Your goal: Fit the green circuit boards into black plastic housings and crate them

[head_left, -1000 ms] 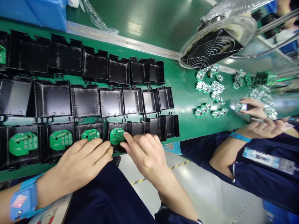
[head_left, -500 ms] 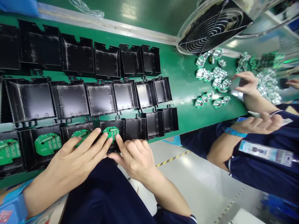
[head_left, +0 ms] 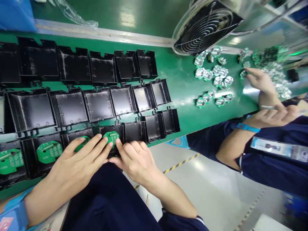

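Note:
A green circuit board (head_left: 111,137) lies inside a black plastic box (head_left: 122,131) in the nearest row. My left hand (head_left: 78,160) stretches over the neighbouring box with its fingers extended, and their tips touch the left side of this board. At the board's right edge rests the index fingertip of my right hand (head_left: 136,160). The right thumb is on the box's near wall and the other fingers curl in. Partly under my left fingers shows another circuit board (head_left: 82,143). Further left, a third board (head_left: 49,151) sits in its own box.
More black boxes (head_left: 98,104) stand in rows on the green table (head_left: 185,77). Small green-and-silver assemblies (head_left: 204,73) lie to the right, below a fan (head_left: 208,29). A co-worker's hand (head_left: 262,80) is near more assemblies. Clear plastic wrap (head_left: 72,14) lies at the back.
The view has shifted slightly, so the boxes and fan appear further left. My hands stay at the same board. The co-worker's far hand has moved a little away from the nearer assemblies.

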The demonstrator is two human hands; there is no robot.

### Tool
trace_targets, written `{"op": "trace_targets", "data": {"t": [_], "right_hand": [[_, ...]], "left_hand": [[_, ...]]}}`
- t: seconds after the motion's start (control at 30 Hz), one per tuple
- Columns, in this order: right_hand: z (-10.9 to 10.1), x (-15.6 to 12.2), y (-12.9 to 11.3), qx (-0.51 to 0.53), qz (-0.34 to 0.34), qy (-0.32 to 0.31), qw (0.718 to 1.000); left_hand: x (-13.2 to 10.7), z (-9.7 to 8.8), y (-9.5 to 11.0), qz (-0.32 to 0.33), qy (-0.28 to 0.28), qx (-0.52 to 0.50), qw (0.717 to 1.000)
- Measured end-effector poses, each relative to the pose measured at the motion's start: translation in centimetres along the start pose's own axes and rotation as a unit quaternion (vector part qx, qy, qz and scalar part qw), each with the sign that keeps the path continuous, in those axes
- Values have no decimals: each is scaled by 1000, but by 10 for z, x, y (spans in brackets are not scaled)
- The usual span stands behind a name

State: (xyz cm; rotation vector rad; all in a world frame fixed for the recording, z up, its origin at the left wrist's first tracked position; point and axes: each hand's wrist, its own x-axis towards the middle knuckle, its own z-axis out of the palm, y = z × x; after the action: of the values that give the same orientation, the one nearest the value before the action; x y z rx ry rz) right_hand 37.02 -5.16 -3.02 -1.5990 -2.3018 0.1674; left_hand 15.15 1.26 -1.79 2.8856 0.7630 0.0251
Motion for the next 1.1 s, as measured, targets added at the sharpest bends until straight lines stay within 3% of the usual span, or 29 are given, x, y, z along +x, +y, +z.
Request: {"op": "trace_targets", "data": {"t": [0.1, 0.2, 0.27, 0.33, 0.43, 0.53, 0.67, 0.8, 0.93, 1.03, 1.1], "right_hand": [[1, -3, -1, -6, 16, 21, 1000], [2, -16, 13, 19, 77, 112, 990], [2, -30, 33, 23, 179, 204, 962], [3, -46, 57, 11, 301, 269, 915], [9, -62, 86, 14, 398, 279, 874], [20, -64, 92, 39, 397, 261, 879], [29, -53, 80, 57, 368, 243, 896], [35, -44, 75, 64, 353, 256, 897], [43, -39, 71, 45, 349, 266, 897], [42, -38, 72, 33, 361, 295, 884], [36, -38, 87, 61, 385, 350, 852]], "left_hand": [[2, 0, -1, 0, 24, -4, 1000], [3, 0, -5, 6, 51, 16, 999], [5, 0, -7, 32, 51, 50, 997], [6, 1, -7, 37, 48, 60, 996], [7, 3, -3, 5, 64, 33, 997], [8, 4, 2, -4, 72, 21, 997], [9, 3, 5, -24, 73, 13, 997], [9, -3, 4, -3, 81, 56, 995], [9, -9, 3, -31, 86, 58, 994], [7, -15, 8, -43, 118, 35, 992], [-1, -16, 8, -29, 156, 10, 987]]}}
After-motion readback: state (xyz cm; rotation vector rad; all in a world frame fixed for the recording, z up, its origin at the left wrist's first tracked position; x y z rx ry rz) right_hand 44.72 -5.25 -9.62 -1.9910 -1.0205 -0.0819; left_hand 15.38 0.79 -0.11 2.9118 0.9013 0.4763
